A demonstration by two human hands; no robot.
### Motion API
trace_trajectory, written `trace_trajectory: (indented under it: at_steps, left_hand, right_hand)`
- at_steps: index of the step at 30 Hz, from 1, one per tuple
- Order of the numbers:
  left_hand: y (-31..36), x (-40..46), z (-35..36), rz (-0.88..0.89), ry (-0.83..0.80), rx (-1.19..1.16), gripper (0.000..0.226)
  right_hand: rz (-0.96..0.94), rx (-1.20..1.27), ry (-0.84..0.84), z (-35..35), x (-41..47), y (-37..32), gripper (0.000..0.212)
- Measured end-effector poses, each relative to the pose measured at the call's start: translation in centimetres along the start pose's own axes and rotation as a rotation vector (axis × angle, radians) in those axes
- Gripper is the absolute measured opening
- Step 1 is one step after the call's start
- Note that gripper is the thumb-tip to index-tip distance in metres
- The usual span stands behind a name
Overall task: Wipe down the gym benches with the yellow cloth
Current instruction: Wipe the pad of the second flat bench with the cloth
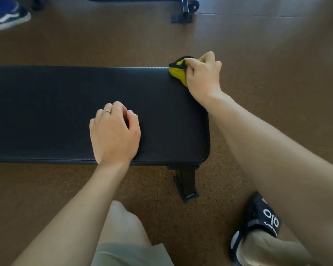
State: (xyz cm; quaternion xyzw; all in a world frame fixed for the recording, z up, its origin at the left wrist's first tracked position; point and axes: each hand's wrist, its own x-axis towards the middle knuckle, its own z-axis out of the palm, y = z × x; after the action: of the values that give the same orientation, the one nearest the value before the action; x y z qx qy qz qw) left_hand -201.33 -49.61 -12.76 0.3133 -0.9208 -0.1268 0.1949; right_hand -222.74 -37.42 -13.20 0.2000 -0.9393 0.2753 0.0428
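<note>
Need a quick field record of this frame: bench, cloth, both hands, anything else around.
bench: black padded bench, lying across the view
cloth: yellow cloth, bunched at the bench's far right corner
right hand: right hand grips the cloth against the pad
left hand: left hand rests on the pad, fingers loosely curled, holding nothing
floor: brown floor
other: second bench at the top edge

Both forearms are bare, without sleeves. The left hand (114, 133) wears a thin silver ring (106, 111). Light khaki shorts (131, 255) and a black slide sandal (258, 223) with white lettering.
</note>
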Motion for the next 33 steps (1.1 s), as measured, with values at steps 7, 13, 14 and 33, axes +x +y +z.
trace_trajectory:
  at_steps: [7,13,14,33]
  left_hand:
    - [0.1,-0.1,-0.2,-0.020,0.006,-0.034,0.024]
    - [-0.1,-0.3,-0.2,-0.029,0.017,-0.077,0.028]
    - [-0.1,-0.2,-0.2,-0.032,0.016,-0.073,0.028]
    - [-0.6,-0.1,0.0,0.014,0.048,-0.069,0.028]
  right_hand:
    - [-0.139,-0.125,0.073,-1.7,-9.9,-0.5,0.033]
    - [-0.282,-0.263,0.025,-1.4,-8.1,-1.8,0.035]
    - [-0.301,-0.274,-0.002,-0.5,-6.2,-2.9,0.035]
    - [-0.019,-0.143,-0.002,-1.4,-2.3,0.6,0.038]
